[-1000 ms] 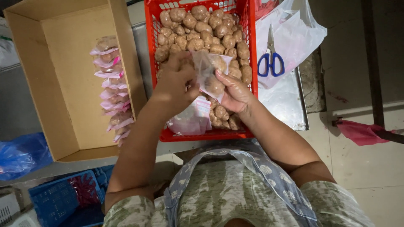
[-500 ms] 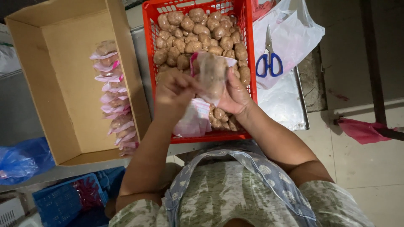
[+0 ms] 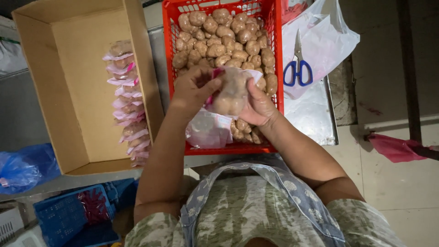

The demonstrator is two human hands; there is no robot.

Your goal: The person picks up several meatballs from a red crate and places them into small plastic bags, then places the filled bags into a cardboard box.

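A small clear plastic bag of brown round lumps (image 3: pixel 232 93), soft, light and slippery, is being held above the red plastic crate (image 3: pixel 274 55); left hand (image 3: pixel 194 91) fingers are pinching its pink top edge, right hand (image 3: pixel 258 107) fingers are cupped around its body.

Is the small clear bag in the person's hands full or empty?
Full. The bag bulges with brown round pieces, held between the left hand and right hand over the red crate.
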